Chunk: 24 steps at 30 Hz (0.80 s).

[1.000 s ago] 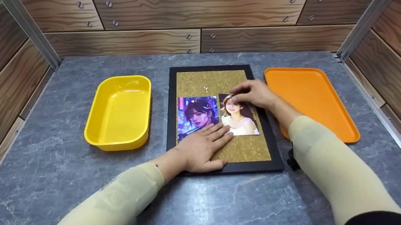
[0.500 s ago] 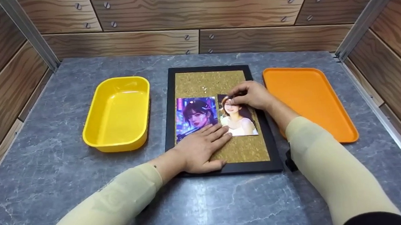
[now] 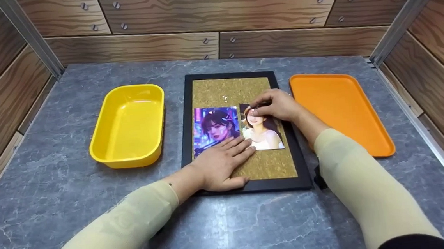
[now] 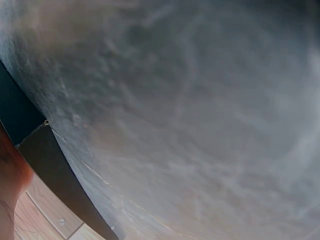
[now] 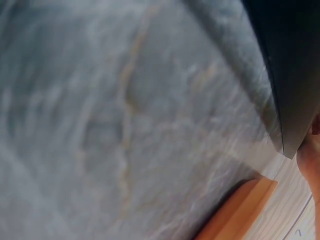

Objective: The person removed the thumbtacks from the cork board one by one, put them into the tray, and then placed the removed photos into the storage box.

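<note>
Two portrait photos lie side by side on a cork board (image 3: pixel 271 166) with a black frame. My left hand (image 3: pixel 221 164) is spread flat on the lower part of the purple-blue photo (image 3: pixel 215 125), its fingertips reaching the edge of the brighter photo (image 3: pixel 265 137). At the top of that brighter photo, my right hand (image 3: pixel 277 104) has thumb and forefinger curled together on what looks like a small push pin, mostly hidden by the fingers. Several tiny clear pins (image 3: pixel 225 98) show on the cork above the photos. The wrist views catch only a bit of each hand.
A deep yellow bin (image 3: pixel 128 127) stands left of the board. An orange tray (image 3: pixel 342 108) lies to its right, under the right forearm. The grey marbled table (image 3: pixel 229 233) is walled by wood-patterned panels (image 3: pixel 214 10) at the back and sides.
The view shifts slightly. Both hands keep their places on the board, and the photos have not visibly moved.
</note>
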Each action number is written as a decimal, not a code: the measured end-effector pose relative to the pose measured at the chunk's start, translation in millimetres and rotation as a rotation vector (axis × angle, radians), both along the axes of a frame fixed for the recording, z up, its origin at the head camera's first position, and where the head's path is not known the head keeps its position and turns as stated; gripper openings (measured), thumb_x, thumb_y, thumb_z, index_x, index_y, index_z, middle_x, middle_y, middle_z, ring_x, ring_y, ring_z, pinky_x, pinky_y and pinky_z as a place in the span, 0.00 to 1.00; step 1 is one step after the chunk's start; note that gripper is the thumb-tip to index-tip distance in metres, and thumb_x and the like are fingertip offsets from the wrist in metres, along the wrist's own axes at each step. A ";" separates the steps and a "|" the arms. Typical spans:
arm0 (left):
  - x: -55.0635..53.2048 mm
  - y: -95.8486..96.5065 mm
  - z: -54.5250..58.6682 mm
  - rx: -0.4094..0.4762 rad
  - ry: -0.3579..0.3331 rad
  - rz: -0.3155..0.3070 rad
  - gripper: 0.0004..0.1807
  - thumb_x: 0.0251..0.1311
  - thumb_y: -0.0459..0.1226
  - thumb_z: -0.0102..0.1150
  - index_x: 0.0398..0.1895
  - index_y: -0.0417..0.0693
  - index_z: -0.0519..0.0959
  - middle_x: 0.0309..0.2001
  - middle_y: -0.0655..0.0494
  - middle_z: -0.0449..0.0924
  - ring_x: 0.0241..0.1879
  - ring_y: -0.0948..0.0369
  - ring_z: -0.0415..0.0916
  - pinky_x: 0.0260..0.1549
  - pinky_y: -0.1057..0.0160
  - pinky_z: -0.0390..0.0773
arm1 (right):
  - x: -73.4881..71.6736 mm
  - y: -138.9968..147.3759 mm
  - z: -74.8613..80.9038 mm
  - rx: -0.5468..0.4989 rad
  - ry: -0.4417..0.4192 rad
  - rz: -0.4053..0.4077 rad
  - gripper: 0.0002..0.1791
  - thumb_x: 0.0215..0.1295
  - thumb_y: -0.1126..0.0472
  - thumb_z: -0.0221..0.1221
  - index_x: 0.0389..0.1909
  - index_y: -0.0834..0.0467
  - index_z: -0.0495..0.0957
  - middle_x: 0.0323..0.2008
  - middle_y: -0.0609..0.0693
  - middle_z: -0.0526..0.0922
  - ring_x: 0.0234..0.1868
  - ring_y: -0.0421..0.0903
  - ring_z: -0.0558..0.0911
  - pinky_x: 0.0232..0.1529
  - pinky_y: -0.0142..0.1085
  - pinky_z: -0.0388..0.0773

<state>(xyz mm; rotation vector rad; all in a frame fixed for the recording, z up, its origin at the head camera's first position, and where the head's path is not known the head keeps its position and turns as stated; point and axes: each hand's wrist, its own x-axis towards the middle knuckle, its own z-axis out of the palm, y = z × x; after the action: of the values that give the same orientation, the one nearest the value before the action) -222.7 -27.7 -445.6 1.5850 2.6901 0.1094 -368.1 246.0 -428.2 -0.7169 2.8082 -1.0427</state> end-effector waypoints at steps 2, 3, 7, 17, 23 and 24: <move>0.3 -0.8 -0.1 0.005 0.003 -0.001 0.46 0.77 0.63 0.40 0.86 0.44 0.52 0.85 0.44 0.49 0.84 0.48 0.42 0.82 0.52 0.42 | -0.3 -0.8 -0.1 0.005 -0.003 0.003 0.14 0.65 0.55 0.75 0.49 0.56 0.92 0.48 0.54 0.89 0.54 0.52 0.81 0.62 0.45 0.72; 0.3 -1.2 -0.2 0.008 0.004 -0.002 0.46 0.77 0.63 0.40 0.86 0.44 0.52 0.85 0.44 0.49 0.84 0.48 0.43 0.82 0.52 0.42 | -0.1 -1.3 0.3 0.005 -0.006 0.006 0.15 0.65 0.55 0.75 0.49 0.56 0.92 0.48 0.54 0.88 0.54 0.52 0.81 0.62 0.45 0.72; 0.5 -1.3 -0.5 0.022 0.008 -0.009 0.46 0.77 0.63 0.40 0.86 0.43 0.53 0.85 0.43 0.50 0.84 0.47 0.44 0.82 0.52 0.43 | 0.6 -1.5 1.0 0.012 -0.013 -0.006 0.14 0.65 0.54 0.75 0.48 0.55 0.92 0.48 0.53 0.88 0.53 0.51 0.82 0.62 0.44 0.73; 1.3 -0.6 -0.3 0.014 0.011 -0.004 0.46 0.77 0.63 0.40 0.86 0.44 0.52 0.85 0.44 0.49 0.84 0.48 0.43 0.82 0.52 0.43 | 0.5 -0.9 1.6 0.001 -0.024 0.002 0.13 0.65 0.57 0.75 0.47 0.57 0.92 0.48 0.55 0.88 0.53 0.53 0.82 0.62 0.45 0.72; 1.5 -0.1 0.2 0.017 0.015 -0.007 0.46 0.77 0.63 0.40 0.86 0.43 0.53 0.84 0.43 0.50 0.84 0.48 0.44 0.82 0.52 0.43 | 0.7 -1.4 1.4 -0.031 -0.038 0.008 0.12 0.64 0.58 0.76 0.46 0.58 0.91 0.46 0.56 0.87 0.51 0.51 0.81 0.59 0.43 0.72; 1.4 0.0 0.2 0.018 0.017 -0.007 0.46 0.77 0.63 0.40 0.86 0.43 0.53 0.84 0.43 0.50 0.84 0.48 0.44 0.82 0.52 0.43 | 0.9 -1.7 1.4 -0.036 -0.042 0.010 0.12 0.64 0.59 0.76 0.46 0.59 0.91 0.46 0.56 0.87 0.50 0.51 0.81 0.57 0.42 0.72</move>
<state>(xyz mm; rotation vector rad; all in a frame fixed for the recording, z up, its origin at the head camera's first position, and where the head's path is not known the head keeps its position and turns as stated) -221.2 -27.7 -445.4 1.6072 2.7038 0.1215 -367.2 244.4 -426.8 -0.7035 2.7543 -1.0967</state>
